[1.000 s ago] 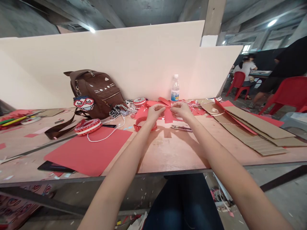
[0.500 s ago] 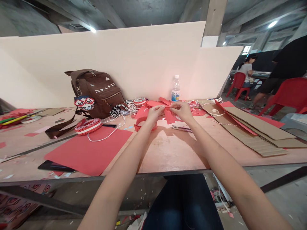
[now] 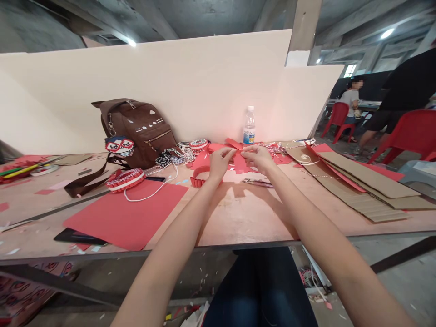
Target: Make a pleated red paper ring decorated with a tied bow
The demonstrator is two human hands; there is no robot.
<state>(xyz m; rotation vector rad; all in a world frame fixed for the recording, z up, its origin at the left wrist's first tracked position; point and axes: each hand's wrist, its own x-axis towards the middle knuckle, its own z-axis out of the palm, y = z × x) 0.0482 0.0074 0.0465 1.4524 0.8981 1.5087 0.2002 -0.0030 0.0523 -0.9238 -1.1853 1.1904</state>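
Observation:
A red paper piece point(image 3: 240, 164) is held up over the table between my two hands. My left hand point(image 3: 220, 163) is closed in a pinch at its left side, the fingertips close to the paper. On the other side my right hand point(image 3: 259, 159) pinches the same paper between thumb and fingers. Beside my left wrist lies a pleated red paper ring point(image 3: 199, 176), partly covered by the forearm. Below my right hand a pair of scissors point(image 3: 257, 182) rests on the table. More red paper point(image 3: 203, 160) lies behind my hands.
A brown backpack point(image 3: 136, 131) leans on the white partition point(image 3: 190, 86), near red-and-white rings point(image 3: 126, 180) and tangled cord point(image 3: 170, 156). A water bottle point(image 3: 250, 127) stands behind my hands. Cardboard strips point(image 3: 371, 177) lie right; a red sheet point(image 3: 132, 218) covers a phone at left.
My hands have moved slightly apart, and the left one has turned a little. The red paper between them hangs at a slightly different angle.

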